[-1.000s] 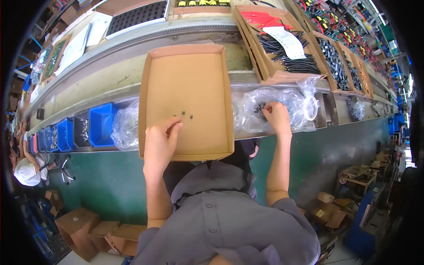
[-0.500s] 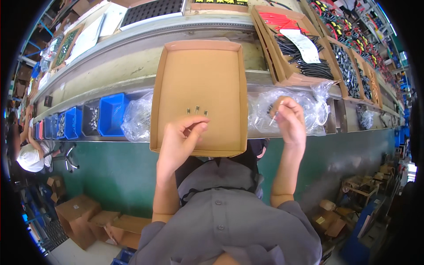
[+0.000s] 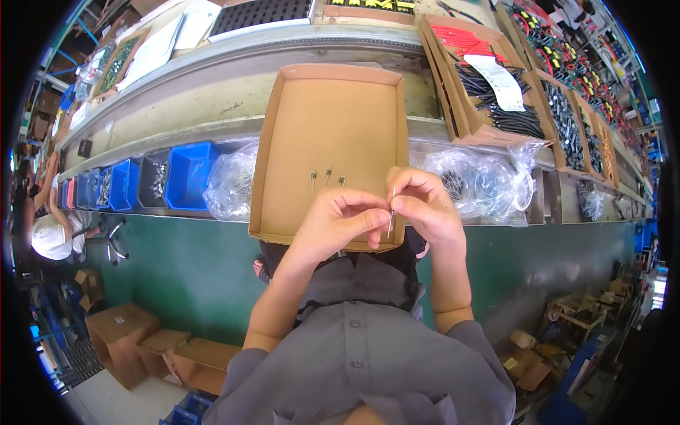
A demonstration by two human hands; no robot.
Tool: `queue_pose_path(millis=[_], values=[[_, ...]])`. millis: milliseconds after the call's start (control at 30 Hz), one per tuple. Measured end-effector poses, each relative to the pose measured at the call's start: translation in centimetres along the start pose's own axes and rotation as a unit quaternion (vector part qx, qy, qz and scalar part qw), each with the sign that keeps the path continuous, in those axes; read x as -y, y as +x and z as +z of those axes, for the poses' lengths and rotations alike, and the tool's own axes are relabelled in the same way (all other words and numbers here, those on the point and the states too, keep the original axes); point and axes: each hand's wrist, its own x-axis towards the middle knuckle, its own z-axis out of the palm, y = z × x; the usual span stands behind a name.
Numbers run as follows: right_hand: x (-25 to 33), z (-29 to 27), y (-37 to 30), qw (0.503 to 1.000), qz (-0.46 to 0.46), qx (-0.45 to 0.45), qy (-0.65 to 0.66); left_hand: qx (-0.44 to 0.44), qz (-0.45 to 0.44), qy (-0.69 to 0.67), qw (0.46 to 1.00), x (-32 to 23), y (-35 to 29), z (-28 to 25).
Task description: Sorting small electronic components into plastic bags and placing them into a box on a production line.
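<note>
Pin was positioned at the tray's near right corner.
Right hand was clamped on the pin; left hand was just beside it, grip indeterminable. Three parts lay in the tray.

I see room to reach straight ahead of both hands, over the cardboard tray's far half. Three small wire-legged parts sit ahead-left; a clear plastic bag bulges close right.
</note>
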Motion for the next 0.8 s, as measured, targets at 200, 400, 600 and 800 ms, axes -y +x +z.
queue_pose_path(millis=[200,400,600,800], values=[[0.4,1.3,0.4,0.999,0.029,0.008,0.024,0.007,-0.025,-0.054,0.998,0.1,-0.1,-0.5],[0.4,1.4,0.6,0.999,-0.004,0.017,0.041,0.003,0.012,-0.035,0.999,0.2,-0.2,-0.6],[0.8,2.0,0.4,0.999,-0.043,0.002,0.026,-0.028,0.062,-0.063,0.996,0.4,-0.3,-0.4],[-0.4,3.1,-0.8,0.978,-0.161,-0.056,-0.121,-0.012,0.054,-0.145,0.988,0.1,-0.7,-0.6]])
